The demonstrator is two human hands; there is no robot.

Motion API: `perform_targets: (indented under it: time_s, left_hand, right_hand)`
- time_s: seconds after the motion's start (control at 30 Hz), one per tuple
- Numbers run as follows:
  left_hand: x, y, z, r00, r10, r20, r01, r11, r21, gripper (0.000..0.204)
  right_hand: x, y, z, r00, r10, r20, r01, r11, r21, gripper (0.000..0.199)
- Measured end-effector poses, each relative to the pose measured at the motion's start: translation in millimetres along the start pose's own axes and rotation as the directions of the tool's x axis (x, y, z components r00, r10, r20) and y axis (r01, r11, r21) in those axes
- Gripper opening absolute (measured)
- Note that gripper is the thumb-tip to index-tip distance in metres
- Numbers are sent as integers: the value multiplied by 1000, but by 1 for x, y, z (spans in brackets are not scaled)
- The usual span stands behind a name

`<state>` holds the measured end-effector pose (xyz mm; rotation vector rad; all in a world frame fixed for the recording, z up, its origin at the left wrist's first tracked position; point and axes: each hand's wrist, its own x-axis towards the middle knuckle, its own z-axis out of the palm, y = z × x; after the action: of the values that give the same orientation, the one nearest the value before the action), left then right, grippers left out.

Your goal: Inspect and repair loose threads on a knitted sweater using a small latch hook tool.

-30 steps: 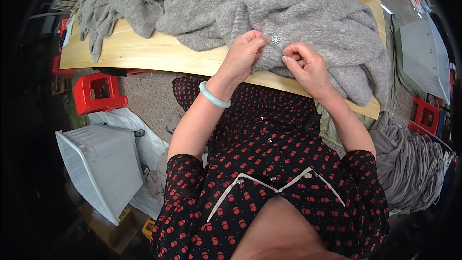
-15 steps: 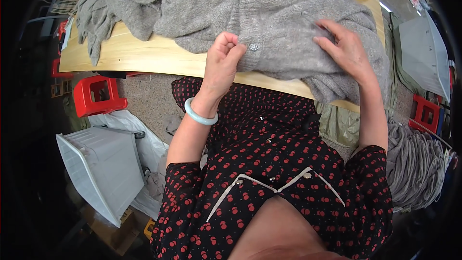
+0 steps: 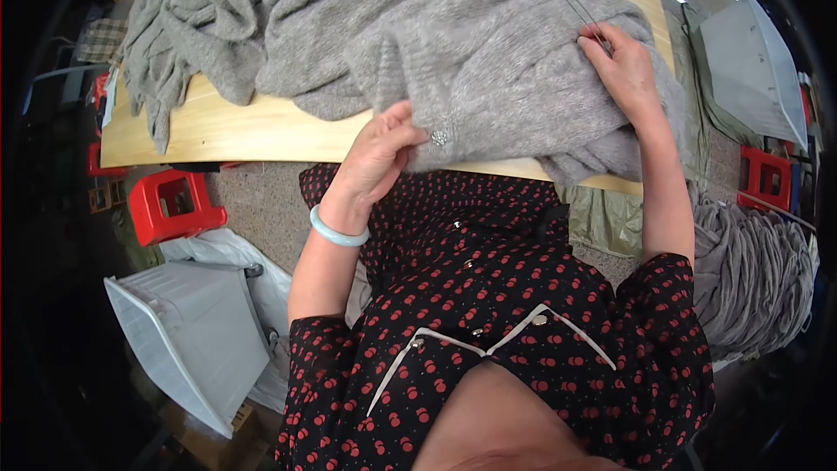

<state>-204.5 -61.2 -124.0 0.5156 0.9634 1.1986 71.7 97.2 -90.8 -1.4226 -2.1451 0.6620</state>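
Observation:
A grey knit sweater (image 3: 506, 96) lies bunched across the wooden table, its ribbed edge toward me. My left hand (image 3: 377, 146), with a pale bangle on the wrist, pinches that ribbed edge beside a shiny round button (image 3: 439, 137). Over the sweater's right part, my right hand (image 3: 621, 70) is closed on a thin bent metal wire tool (image 3: 580, 9). The tool's rounded end points away from me; its other end is hidden in my fingers.
More grey knitwear (image 3: 200, 17) covers the table's far left. Bare wood of the table (image 3: 235, 126) shows along the near edge. Below stand a red stool (image 3: 174, 209) and a tipped grey bin (image 3: 187, 331). A grey knit pile (image 3: 750, 279) sits at right, near another red stool (image 3: 767, 176).
My left hand and the button edge have moved nearer to me and slightly left. The wire tool in my right hand now shows plainly above the fabric. The whole view has shifted a little.

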Motion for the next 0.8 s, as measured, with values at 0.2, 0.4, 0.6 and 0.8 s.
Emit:
perform_targets:
  time_s: [0.2,0.4,0.6,0.8]
  left_hand:
    - [-2,22,31,998,-21,55,9,979,202,18]
    - [-13,61,32,926,299,233,-286,954,-86,44]
    - [-46,68,35,754,567,331,-441,811,-383,57]
    - [17,41,-32,969,155,-195,-224,884,-410,32]
  right_hand:
    - [25,49,-8,983,-69,-173,32,977,-211,31]
    - [49,60,-7,989,-44,-145,2,960,-281,34]
    - [110,65,-72,937,-67,-343,162,953,257,27]
    - [131,-2,-4,843,-385,-377,314,920,-236,26]
